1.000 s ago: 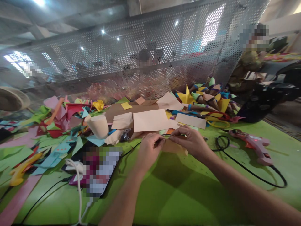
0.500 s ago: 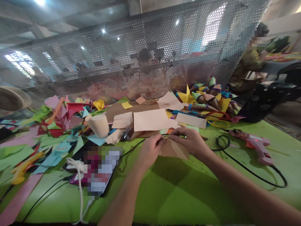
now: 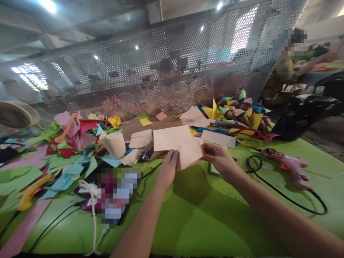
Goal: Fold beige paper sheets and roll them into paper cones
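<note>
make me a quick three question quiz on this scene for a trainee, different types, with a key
1. What do the left hand and right hand hold between them?
2. True or false: the pink glue gun is in the right hand.
3. What colour is the table? a) red b) green c) white

Key
1. A piece of pale paper.
2. False; it lies on the table, off to the right of both hands.
3. b) green

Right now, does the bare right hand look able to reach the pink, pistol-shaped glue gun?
Probably yes, once the right hand releases the cream paper piece: a looped black cable lies between, but nothing tall blocks the glue gun.
</note>
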Demonstrator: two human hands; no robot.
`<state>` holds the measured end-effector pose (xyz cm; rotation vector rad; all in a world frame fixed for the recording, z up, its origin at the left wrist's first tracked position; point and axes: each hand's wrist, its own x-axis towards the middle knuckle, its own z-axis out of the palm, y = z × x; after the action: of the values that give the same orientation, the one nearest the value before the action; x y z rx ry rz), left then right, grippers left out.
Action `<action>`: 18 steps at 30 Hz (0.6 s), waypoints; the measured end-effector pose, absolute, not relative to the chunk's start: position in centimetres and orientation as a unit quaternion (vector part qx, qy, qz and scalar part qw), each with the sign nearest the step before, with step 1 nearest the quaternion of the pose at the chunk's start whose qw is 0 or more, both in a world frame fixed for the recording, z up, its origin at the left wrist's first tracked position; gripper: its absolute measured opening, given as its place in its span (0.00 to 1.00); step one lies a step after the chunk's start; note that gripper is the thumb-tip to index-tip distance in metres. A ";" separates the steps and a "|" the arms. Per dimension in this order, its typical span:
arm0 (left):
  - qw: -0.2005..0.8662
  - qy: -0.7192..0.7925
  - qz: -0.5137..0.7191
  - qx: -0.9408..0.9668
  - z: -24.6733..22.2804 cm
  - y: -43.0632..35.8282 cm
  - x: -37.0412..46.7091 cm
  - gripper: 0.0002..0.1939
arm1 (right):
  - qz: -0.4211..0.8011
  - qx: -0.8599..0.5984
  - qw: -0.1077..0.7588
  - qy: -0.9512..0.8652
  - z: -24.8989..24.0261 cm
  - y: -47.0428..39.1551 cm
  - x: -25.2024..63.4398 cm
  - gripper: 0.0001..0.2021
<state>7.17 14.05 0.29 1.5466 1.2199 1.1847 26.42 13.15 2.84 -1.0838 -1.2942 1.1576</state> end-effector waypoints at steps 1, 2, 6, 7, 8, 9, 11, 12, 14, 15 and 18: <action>0.404 0.484 0.465 0.622 0.4 13.9 7.3 0.14 | 0.473 -0.455 0.525 -0.542 2.8 13.2 26.5 0.15; 0.401 0.485 0.461 0.625 0.6 13.7 7.4 0.14 | 0.458 -0.459 0.529 -0.548 2.8 13.2 26.5 0.14; 0.376 0.500 0.484 0.612 1.3 13.4 7.7 0.16 | 0.295 -0.499 0.580 -0.572 3.0 12.9 26.8 0.12; 0.368 0.507 0.495 0.602 1.4 13.4 7.8 0.16 | 0.259 -0.508 0.590 -0.572 3.1 12.8 26.7 0.12; 0.359 0.515 0.505 0.593 1.4 13.4 7.8 0.15 | 0.248 -0.513 0.591 -0.571 3.1 12.6 26.5 0.12; 0.347 0.523 0.514 0.585 1.4 13.4 7.8 0.14 | 0.262 -0.512 0.585 -0.571 3.1 12.4 26.3 0.10; 0.321 0.537 0.530 0.573 1.3 13.4 8.0 0.13 | 0.339 -0.496 0.553 -0.577 2.7 12.0 25.6 0.10; 0.309 0.542 0.536 0.569 1.2 13.4 8.2 0.12 | 0.384 -0.485 0.533 -0.578 2.5 11.9 25.1 0.11; 0.294 0.546 0.548 0.561 1.2 13.3 8.5 0.11 | 0.455 -0.464 0.501 -0.572 1.9 11.8 24.3 0.13; 0.290 0.546 0.554 0.558 1.1 13.2 8.7 0.10 | 0.473 -0.460 0.493 -0.567 1.6 11.8 24.0 0.14; 0.278 0.545 0.561 0.557 1.1 13.0 9.1 0.09 | 0.468 -0.462 0.519 -0.546 1.2 11.9 23.6 0.13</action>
<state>9.13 13.02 1.08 1.4948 1.4633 1.5065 23.64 11.86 1.18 -1.1073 -1.3096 1.1229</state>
